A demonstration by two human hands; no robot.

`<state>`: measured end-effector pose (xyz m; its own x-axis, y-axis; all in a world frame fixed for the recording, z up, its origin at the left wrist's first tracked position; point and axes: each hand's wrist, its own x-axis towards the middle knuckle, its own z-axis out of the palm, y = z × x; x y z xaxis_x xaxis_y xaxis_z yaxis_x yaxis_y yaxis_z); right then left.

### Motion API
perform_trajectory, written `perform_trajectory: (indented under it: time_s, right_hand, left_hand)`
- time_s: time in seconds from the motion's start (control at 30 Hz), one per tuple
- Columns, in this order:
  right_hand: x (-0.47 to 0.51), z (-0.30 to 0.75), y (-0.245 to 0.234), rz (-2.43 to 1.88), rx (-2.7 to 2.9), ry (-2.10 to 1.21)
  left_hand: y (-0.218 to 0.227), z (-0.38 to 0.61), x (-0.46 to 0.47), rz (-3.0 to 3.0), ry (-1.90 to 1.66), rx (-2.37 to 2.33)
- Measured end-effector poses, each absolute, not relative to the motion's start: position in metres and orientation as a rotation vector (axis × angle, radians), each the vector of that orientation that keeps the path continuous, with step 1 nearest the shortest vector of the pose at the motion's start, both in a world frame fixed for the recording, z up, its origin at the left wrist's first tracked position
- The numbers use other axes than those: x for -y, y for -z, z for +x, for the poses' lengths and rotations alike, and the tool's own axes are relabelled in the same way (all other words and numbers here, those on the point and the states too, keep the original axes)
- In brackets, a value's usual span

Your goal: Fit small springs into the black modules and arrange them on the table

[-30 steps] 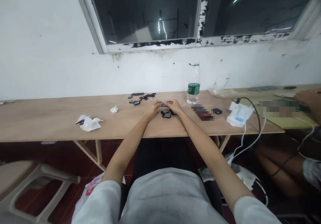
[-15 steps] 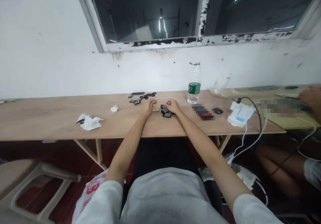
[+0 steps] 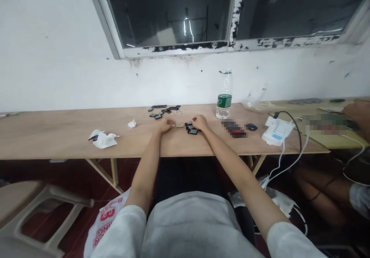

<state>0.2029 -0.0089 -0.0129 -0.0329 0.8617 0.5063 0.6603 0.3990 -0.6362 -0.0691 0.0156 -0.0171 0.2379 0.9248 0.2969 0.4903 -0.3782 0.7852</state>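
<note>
The left hand [image 3: 167,125] has moved toward the left edge of the tabletop [image 3: 69,134]. The right hand [image 3: 199,122] is at small black-and-grey cases [image 3: 192,132]; I cannot tell either grip.

Pretty flat light tbh, streaky glare on the window [image 3: 215,15] at 12 o'clock, kinda blurry, stretched stool [image 3: 19,204] at 8.

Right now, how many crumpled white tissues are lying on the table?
2: a small tissue to the left of the left hand, and a larger tissue farther left, lower in the view. The larger one may hide another.
</note>
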Motion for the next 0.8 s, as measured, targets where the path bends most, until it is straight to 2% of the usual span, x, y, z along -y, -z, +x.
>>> perform_trajectory:
  time_s: [0.3,0.67,0.8]
  right_hand:
    - [0.014,0.234,0.002,-1.39,1.777,-0.169]
    - [0.007,0.278,0.024,-1.393,1.55,-0.451]
    - [0.006,0.279,0.024,-1.407,1.55,-0.469]
  left_hand:
    - [0.014,-0.07,-0.015,1.975,-0.979,-1.142]
    - [0.017,-0.062,-0.019,1.865,-1.118,-1.666]
    - [0.019,-0.057,-0.028,1.863,-1.126,-1.706]
